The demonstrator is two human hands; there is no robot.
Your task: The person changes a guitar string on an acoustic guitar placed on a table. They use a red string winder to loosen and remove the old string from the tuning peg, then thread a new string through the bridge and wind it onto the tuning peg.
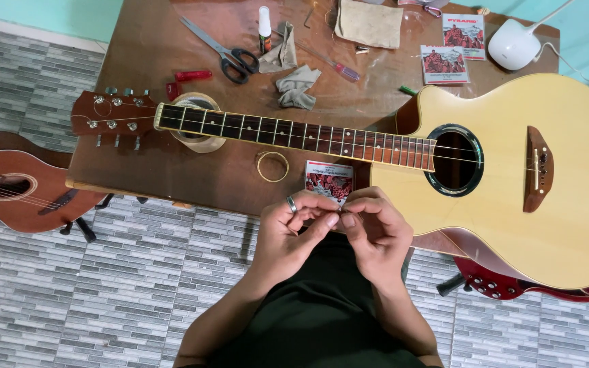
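Observation:
My left hand (293, 235), with a ring on one finger, and my right hand (378, 235) meet fingertip to fingertip just below the table's near edge. They pinch something small and thin between them; I cannot make out what it is. Right above my hands a red and white string packet (329, 181) lies on the brown table (144, 54). A coiled string (272, 166) rests to its left. A pale acoustic guitar (506, 225) lies across the table, its neck (294, 133) pointing left, with only one or two strings visible on it.
A tape roll (199, 140) props the neck near the headstock (114, 114). Scissors (228, 53), a screwdriver (334, 67), cloths (298, 87), a small bottle (264, 26), two more packets (444, 65) and a white lamp (512, 44) lie behind. A brown guitar (15, 187) and a red guitar (512, 285) sit on the tiled floor.

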